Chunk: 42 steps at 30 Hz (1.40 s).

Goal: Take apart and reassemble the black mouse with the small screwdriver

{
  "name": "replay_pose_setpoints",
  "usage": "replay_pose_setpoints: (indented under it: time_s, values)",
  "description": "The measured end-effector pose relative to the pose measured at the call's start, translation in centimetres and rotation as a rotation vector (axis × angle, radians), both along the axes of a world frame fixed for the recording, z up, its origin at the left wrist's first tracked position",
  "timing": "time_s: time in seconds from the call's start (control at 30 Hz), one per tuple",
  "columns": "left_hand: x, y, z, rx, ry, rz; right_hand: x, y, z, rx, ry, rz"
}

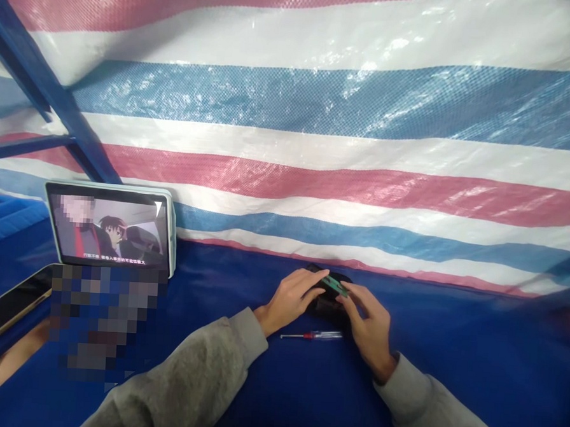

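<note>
My left hand (pixel 291 296) and my right hand (pixel 369 326) meet over a small black object (pixel 325 303) lying on the blue table cover (pixel 450 349). Between their fingertips they pinch a small green circuit board (pixel 333 284) just above the black object. Both hands have their fingers closed on the board. A screwdriver (pixel 311 335) with a red and clear handle lies on the cover right below my hands, untouched. Grey sleeves cover both forearms.
A tablet (pixel 111 227) playing a video leans against the striped tarp (pixel 319 113) at the back left. A second dark device (pixel 7 307) lies at the left edge. A blue metal frame (pixel 43 86) rises at the upper left.
</note>
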State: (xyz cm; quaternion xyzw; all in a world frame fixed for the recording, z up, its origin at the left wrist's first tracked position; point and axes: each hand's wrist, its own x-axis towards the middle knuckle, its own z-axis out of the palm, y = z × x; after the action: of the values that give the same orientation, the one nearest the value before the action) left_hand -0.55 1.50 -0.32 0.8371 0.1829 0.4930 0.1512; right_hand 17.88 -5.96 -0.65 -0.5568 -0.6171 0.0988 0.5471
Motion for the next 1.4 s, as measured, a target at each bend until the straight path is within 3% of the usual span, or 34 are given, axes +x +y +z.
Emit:
replay_pose_setpoints:
  time_s: [0.2,0.47,0.63,0.83,1.0,1.4]
  values:
    - [0.1,0.1,-0.2,0.04,0.019,0.055,0.1,0.1,0.2,0.01,-0.005,-0.016]
    - [0.0,0.0,-0.1,0.076,0.031,0.079,-0.4,-0.2,1.3,-0.028,0.004,0.092]
    - [-0.4,-0.5,0.4,0.152,0.11,0.127,0.0,-0.4,0.8,-0.017,0.01,0.093]
    - [-1.0,-1.0,0.9,0.092,0.333,0.137,0.4,-0.4,0.1,0.015,0.101,0.0]
    - [-1.1,-1.2,0.6,0.055,0.481,0.154,0.3,-0.3,0.1,-0.004,0.114,0.007]
    - [-0.9,-1.1,0.1,0.02,0.474,0.137,0.4,-0.2,0.1,-0.043,0.104,0.024]
